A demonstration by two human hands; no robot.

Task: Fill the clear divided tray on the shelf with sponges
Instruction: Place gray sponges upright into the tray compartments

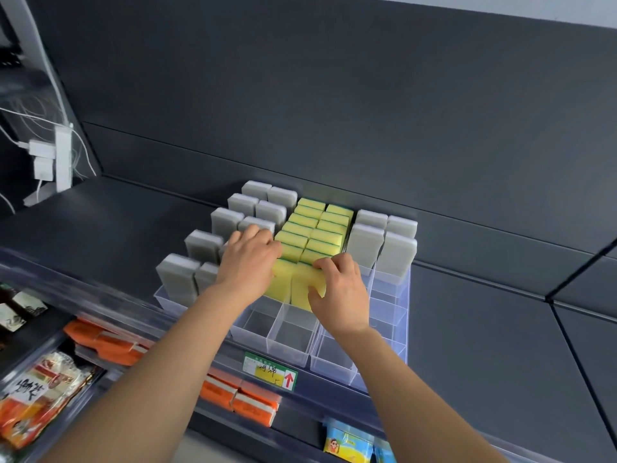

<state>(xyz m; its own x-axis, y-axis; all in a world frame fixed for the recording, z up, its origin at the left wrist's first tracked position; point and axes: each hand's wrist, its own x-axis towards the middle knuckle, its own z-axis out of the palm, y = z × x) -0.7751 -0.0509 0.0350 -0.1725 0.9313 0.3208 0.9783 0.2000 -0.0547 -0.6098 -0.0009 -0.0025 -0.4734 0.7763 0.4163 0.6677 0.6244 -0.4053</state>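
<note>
Roughly two thirds done, I'd say. Behind everything runs a grey back panel [334, 111], and the clear divided tray [267, 349] sits against it on the dark shelf [467, 312]. Grey sponges [230, 208] stand along the tray's left lanes but only at the back of its right lanes, and yellow sponges [317, 225] pack the middle. Empty cells remain at the tray's front (the right side needs the most). Right hand [344, 289] grips a yellow sponge [305, 285] at the next middle cell; left hand [248, 262] curls over the neighbouring sponge [282, 279]. Below the tray's front edge are orange packets [110, 342] and a green label [270, 370].
</note>
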